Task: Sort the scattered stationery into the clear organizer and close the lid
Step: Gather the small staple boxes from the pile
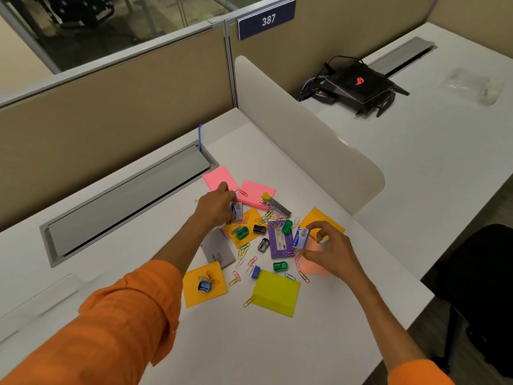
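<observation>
left hand (219, 204) grips far box (237, 211), by pink notes (256, 193) | right hand (330, 245) pinches near box (301, 238), by purple pack (277, 243) | I guess both light, stiff, smooth: I'd hold flat sides

White desk (277, 343): coloured note pads (276, 293), loose paper clips (304, 276), sharpeners (280, 266), stapler (276, 204), purple packet (279, 241). Left hand (219, 204) grips small blue box (237, 211), far left of the pile. Right hand (330, 248) pinches second blue box (301, 237), right of the packet.
</observation>
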`<state>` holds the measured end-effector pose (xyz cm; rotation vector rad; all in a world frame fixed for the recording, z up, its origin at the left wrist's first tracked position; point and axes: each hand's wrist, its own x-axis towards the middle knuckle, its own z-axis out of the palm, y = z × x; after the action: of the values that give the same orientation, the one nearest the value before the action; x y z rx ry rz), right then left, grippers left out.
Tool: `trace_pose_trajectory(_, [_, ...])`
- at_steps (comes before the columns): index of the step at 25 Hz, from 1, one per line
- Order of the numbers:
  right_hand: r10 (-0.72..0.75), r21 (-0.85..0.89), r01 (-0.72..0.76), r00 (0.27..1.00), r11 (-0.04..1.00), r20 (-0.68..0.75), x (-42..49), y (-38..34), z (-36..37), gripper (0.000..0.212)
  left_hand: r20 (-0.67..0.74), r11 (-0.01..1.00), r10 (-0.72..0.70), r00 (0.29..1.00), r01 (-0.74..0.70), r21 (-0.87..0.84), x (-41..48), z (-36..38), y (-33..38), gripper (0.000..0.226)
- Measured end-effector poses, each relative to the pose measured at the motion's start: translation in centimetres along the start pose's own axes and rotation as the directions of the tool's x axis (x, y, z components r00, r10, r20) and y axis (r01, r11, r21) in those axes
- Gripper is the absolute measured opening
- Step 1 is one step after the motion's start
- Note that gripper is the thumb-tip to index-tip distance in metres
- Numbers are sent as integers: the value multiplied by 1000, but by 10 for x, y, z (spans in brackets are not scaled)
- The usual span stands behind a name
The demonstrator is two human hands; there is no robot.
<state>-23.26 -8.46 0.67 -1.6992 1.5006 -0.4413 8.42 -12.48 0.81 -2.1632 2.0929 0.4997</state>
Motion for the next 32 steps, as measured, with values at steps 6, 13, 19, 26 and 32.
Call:
trace_pose_trajectory(6, [-32, 29, 32, 999, 999, -16, -5, -3, 0, 54, 42, 1000, 22, 999, -22, 0, 6, 1, -1, 52])
trace_pose_trajectory(13, [-36, 38, 36, 999, 999, -14, -11, -6, 0, 56, 48, 998, 57, 997, -57, -11, 8, -2, -2, 55])
trace_pose_trajectory(19, [-13, 69, 13, 1000, 997, 6, -13, -11, 3, 57, 14, 992, 39, 999, -37, -125, 7, 0, -2, 48])
trace_pose_trajectory(26, [21, 208, -26, 999, 978, 29, -12, -18, 2, 49, -115, 777, -126, 985, 26, -629, -8, 0, -4, 24])
trace_pose_trajectory(32, [128, 628, -174, 985, 759, 119, -13, -27, 8, 50, 202, -74, -204, 958, 191, -979, -45, 10, 7, 25])
